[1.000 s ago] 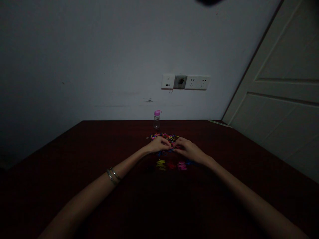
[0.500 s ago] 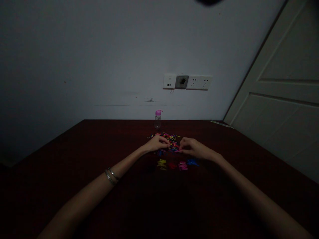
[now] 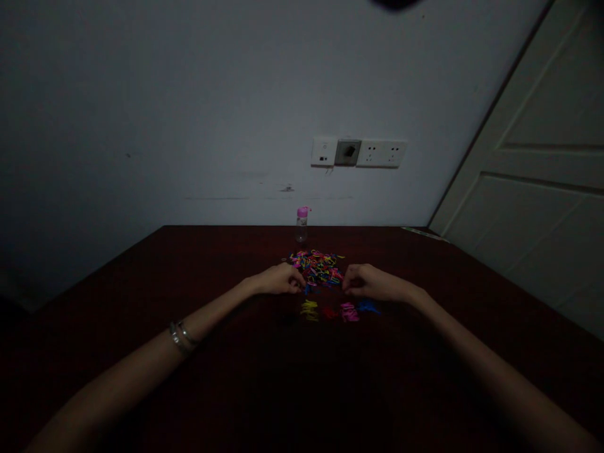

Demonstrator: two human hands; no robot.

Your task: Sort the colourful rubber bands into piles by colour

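Note:
A mixed pile of small coloured loops (image 3: 321,267), which look like rubber bands, lies on the dark table. My left hand (image 3: 279,279) rests at the pile's left edge, its fingers curled together by a few blue loops; what they pinch, if anything, is too small to see. At the right edge is my right hand (image 3: 372,282), thumb and fingers closed, their contents also unclear. Nearer to me lie separate groups: yellow loops (image 3: 309,310), red loops (image 3: 329,312), pink loops (image 3: 350,312) and blue loops (image 3: 368,306).
Behind the pile stands a clear bottle (image 3: 301,230) with a pink cap. The table (image 3: 212,251) meets a pale wall bearing switches and sockets (image 3: 381,153). A white panelled door (image 3: 533,163) is on the right. The light is dim.
My left hand has drawn back left from over the pile, uncovering more of it. The right hand stays near the right edge; the pink loop seen at its fingertips is no longer distinct.

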